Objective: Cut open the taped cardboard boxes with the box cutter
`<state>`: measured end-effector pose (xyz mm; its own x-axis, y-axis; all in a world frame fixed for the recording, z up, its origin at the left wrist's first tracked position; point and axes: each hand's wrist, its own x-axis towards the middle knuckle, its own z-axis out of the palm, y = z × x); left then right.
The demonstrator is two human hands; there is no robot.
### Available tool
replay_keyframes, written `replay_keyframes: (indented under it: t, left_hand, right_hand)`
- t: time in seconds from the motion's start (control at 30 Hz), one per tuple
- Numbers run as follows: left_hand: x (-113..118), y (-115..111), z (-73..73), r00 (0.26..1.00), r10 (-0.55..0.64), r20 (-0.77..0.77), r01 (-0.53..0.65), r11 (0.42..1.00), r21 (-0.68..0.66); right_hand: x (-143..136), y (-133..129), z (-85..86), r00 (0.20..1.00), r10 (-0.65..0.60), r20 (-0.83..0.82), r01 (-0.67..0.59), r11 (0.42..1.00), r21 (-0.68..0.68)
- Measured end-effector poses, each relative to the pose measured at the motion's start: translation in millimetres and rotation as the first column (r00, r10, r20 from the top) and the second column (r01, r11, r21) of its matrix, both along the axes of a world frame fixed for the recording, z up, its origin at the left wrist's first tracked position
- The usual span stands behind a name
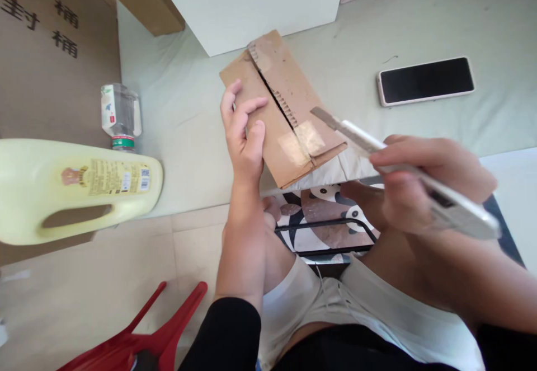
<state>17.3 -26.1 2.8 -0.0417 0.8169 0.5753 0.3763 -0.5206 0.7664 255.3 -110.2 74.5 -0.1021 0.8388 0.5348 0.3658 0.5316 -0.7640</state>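
A small brown cardboard box (296,83) lies tilted at the front edge of the covered surface. A dark gap runs along the seam between its flaps, with torn, ridged edges, and a piece of tape (302,140) crosses the seam at the near end. My left hand (245,127) holds the box at its left side, thumb and fingers bent over the top face. In my right hand (428,178), slightly blurred, is a white utility knife (455,206) with its blade out. The blade tip hovers over or near the box's right part; contact is unclear.
A phone (428,81) lies at the right. On the left are a yellow jug (126,161), a clear bottle (123,113) and a large printed carton (50,91). A white box (260,1) stands behind. A red plastic stool (159,332) is at lower left.
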Motion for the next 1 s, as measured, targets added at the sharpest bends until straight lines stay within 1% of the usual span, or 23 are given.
replay_keyframes:
  t: [0.07, 0.1, 0.13, 0.27, 0.33, 0.43, 0.5, 0.6, 0.67, 0.77, 0.83, 0.93, 1.0]
  left_hand:
    - [2, 0, -0.3, 1.000, -0.008, -0.011, 0.008, 1.000, -0.013]
    - [2, 0, -0.9, 1.000, -0.012, -0.016, 0.012, 1.000, -0.009]
    - [2, 1, -1.6, 1.000, -0.015, -0.022, 0.015, 1.000, 0.002]
    - [1, 4, -5.6, 0.999, -0.009, -0.044, 0.013, 0.997, 0.077]
    - [1, 5, -7.3, 0.999, 0.003, -0.034, 0.001, 0.996, 0.094]
    - [1, 6, -8.7, 1.000, -0.014, -0.009, 0.015, 0.996, 0.083]
    - [1, 6, -8.8, 1.000, -0.031, -0.005, 0.031, 0.997, 0.071]
    - [-1, 5, -7.6, 0.999, -0.039, -0.018, 0.039, 0.999, 0.027]
    - [-1, 5, -6.1, 0.999, -0.037, -0.033, 0.037, 0.999, 0.011]
    - [-1, 4, -2.9, 0.999, -0.003, -0.040, 0.003, 1.000, 0.006]
    - [-1, 4, -0.8, 0.999, 0.012, -0.035, -0.012, 1.000, -0.004]
    - [-2, 4, -0.4, 1.000, -0.013, -0.027, 0.013, 1.000, 0.000]
    - [-5, 5, -2.5, 0.999, -0.024, -0.026, 0.023, 1.000, -0.007]
  right_hand:
    - [-6, -2, 2.2, 0.991, 0.056, 0.119, -0.065, 0.995, 0.077]
    - [-8, -2, 2.8, 0.988, 0.066, 0.139, -0.084, 0.989, 0.123]
    - [-9, -1, 3.1, 0.984, 0.072, 0.165, -0.095, 0.986, 0.136]
    - [-10, 2, 1.7, 0.979, 0.000, 0.203, -0.040, 0.980, 0.193]
    - [-11, 4, 0.2, 0.978, -0.001, 0.207, -0.039, 0.981, 0.192]
    - [-14, 5, -2.2, 0.975, 0.025, 0.220, -0.059, 0.987, 0.149]
    - [-15, 5, -3.6, 0.976, 0.027, 0.217, -0.051, 0.993, 0.102]
    - [-14, 1, -5.0, 0.992, -0.013, 0.125, 0.006, 0.998, 0.057]
    - [-12, -1, -4.5, 0.997, -0.021, 0.074, 0.021, 1.000, 0.006]
    - [-10, -3, -0.5, 0.999, 0.011, 0.037, -0.008, 0.998, -0.070]
    - [-8, -4, 3.7, 1.000, 0.015, -0.006, -0.015, 0.996, -0.084]
    - [-3, -5, 9.2, 0.999, 0.024, -0.026, -0.026, 0.995, -0.091]
    - [4, -7, 11.8, 0.998, 0.060, -0.037, -0.063, 0.994, -0.089]
